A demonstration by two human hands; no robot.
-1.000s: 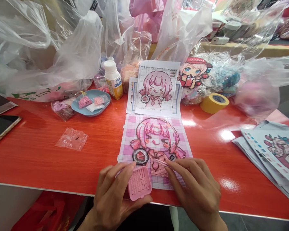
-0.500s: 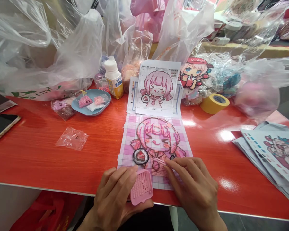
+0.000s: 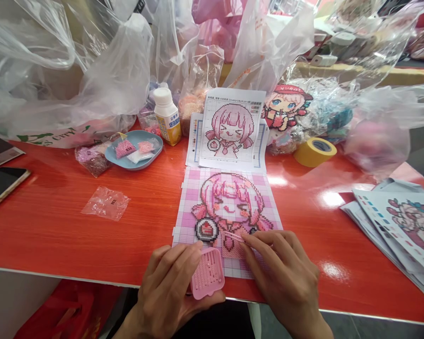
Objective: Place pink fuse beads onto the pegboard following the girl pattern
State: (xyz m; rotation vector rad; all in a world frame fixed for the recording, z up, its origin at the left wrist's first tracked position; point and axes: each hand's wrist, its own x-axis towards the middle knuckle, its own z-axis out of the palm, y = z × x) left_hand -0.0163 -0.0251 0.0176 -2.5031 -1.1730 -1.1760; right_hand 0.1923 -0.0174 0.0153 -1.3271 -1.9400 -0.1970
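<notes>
My left hand (image 3: 175,285) holds a small pink bead tray (image 3: 208,274) at the table's front edge, with pink beads lying in its grooves. Pinched in my right hand (image 3: 284,270) are pink tweezers (image 3: 234,235), their tips over the bead picture's collar, just right of the round cake motif. The bead picture (image 3: 229,207) lies on a pink and white checked pegboard (image 3: 185,200) and shows a pink-haired character. Whether the tips grip a bead is too small to tell. Behind it leans a printed pattern sheet (image 3: 229,127) of the same character.
Left on the red table (image 3: 56,226) lie an empty bag (image 3: 108,203), a phone (image 3: 5,186) and a blue plate (image 3: 151,155) with bead bags. A bottle (image 3: 167,117) stands behind. Right are yellow tape (image 3: 314,153) and printed papers (image 3: 395,230). Plastic bags (image 3: 116,70) line the back.
The beads in the pink tray have shifted and spread along the grooves. Both hands and the tweezers stay almost in place.
</notes>
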